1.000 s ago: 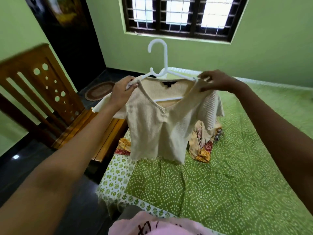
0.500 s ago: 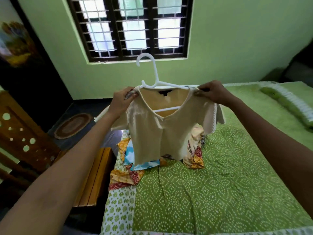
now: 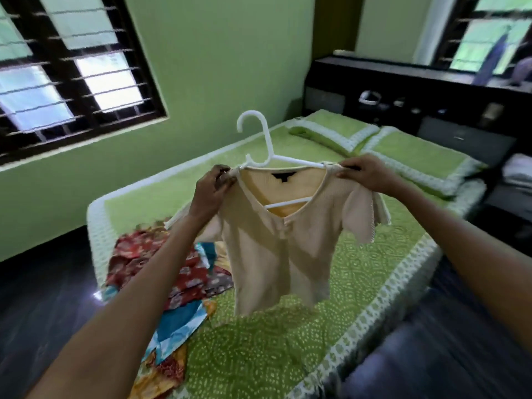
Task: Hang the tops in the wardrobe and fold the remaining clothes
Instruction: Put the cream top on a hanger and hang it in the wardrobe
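A cream ribbed top (image 3: 276, 254) hangs on a white plastic hanger (image 3: 264, 148), held up in the air over the bed. My left hand (image 3: 211, 191) grips the top's left shoulder together with the hanger's end. At the other shoulder, my right hand (image 3: 364, 172) pinches the fabric and the hanger arm. The hanger's hook points up and left. A pile of colourful printed clothes (image 3: 172, 283) lies on the bed below and left of the top, partly hidden by my left forearm.
The bed (image 3: 288, 355) has a green patterned cover with a white border and two pillows (image 3: 374, 145) at its far end. A dark headboard unit (image 3: 417, 110) with small items stands behind. Barred windows sit in the green walls. Dark floor surrounds the bed.
The view has swung to the right: the wooden chair is gone from sight, and the pillows and headboard have come in. Both hands keep their hold on the hangered top.
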`<state>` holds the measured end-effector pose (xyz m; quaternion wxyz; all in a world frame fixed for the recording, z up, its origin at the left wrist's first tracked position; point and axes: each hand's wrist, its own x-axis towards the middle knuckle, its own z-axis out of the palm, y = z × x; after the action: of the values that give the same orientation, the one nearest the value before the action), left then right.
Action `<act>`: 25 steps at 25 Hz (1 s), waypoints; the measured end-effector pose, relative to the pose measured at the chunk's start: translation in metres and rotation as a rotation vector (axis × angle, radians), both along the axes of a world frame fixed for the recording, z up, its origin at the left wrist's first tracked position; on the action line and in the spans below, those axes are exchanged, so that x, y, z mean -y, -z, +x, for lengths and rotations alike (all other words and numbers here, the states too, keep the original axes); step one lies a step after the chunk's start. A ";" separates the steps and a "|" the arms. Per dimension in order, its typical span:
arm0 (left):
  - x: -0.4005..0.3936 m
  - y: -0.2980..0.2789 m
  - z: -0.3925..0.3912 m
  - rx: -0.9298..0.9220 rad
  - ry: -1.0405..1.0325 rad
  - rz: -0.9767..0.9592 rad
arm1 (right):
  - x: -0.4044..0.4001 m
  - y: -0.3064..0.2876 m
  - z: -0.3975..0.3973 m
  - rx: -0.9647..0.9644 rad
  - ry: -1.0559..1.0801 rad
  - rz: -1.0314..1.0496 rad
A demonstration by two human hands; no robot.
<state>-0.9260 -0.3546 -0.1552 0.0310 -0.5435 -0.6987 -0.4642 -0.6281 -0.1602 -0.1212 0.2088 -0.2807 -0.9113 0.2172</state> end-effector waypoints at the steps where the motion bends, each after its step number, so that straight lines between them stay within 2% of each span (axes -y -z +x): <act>1: -0.020 0.002 0.014 -0.017 0.038 0.011 | -0.006 0.000 0.023 0.001 0.060 0.010; 6: -0.125 0.000 0.106 0.011 0.235 0.032 | -0.039 -0.006 0.146 0.014 0.281 0.052; 10: -0.201 -0.013 0.183 -0.072 0.408 0.073 | -0.058 -0.019 0.235 -0.013 0.460 0.087; 19: -0.356 -0.041 0.381 -0.024 0.634 0.162 | -0.099 -0.051 0.425 -0.108 0.746 0.042; 25: -0.437 -0.046 0.500 -0.190 0.705 0.208 | -0.125 -0.042 0.518 -0.205 0.971 0.010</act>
<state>-0.4259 0.0829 -0.1092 -0.0111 -0.7851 -0.4119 -0.4623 -0.1096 -0.0347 -0.0788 0.3758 -0.6489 -0.6511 0.1170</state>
